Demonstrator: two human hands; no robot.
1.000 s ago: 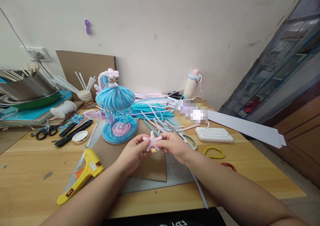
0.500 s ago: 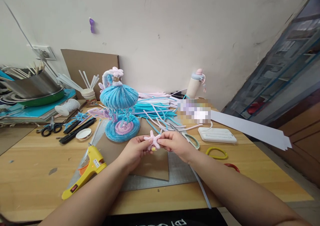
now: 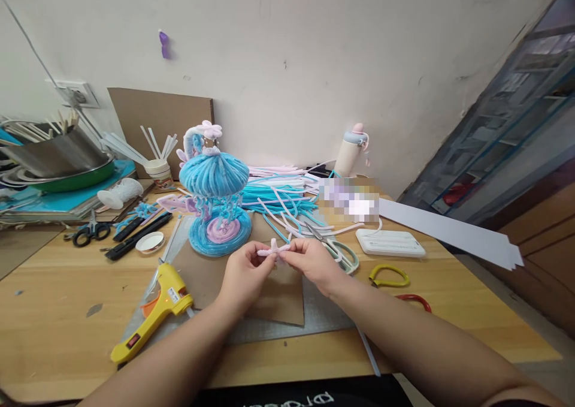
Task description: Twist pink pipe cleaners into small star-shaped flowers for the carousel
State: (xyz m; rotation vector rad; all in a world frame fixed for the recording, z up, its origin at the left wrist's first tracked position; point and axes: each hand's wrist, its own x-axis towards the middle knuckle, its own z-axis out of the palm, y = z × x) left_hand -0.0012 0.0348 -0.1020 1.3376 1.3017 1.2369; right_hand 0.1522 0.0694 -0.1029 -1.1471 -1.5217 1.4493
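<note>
Between both hands is a small pale pink star-shaped piece of fuzzy pipe cleaner (image 3: 274,249), tilted so that its lower part is hidden by the fingers. My left hand (image 3: 248,271) pinches its left side, thumb and fingertips together. On its right side my right hand (image 3: 313,263) grips it the same way. Just beyond the hands stands a blue fuzzy pipe-cleaner lamp-like ornament (image 3: 214,174) on a round coiled base (image 3: 243,239). Under the hands lies a brown cardboard sheet (image 3: 283,302) on a grey mat (image 3: 330,317).
A yellow glue gun (image 3: 166,308) lies left of the hands. Green-handled scissors (image 3: 348,257), yellow-handled pliers (image 3: 390,275) and a white power bank (image 3: 390,243) are at the right. Behind lie blue pipe cleaners (image 3: 258,198); a bottle (image 3: 349,154) stands near the wall. Black scissors (image 3: 92,233) lie left.
The pink star has tipped from facing me to a flatter, edge-on tilt, with fewer of its arms showing. Both hands have turned slightly and still hold it in about the same place.
</note>
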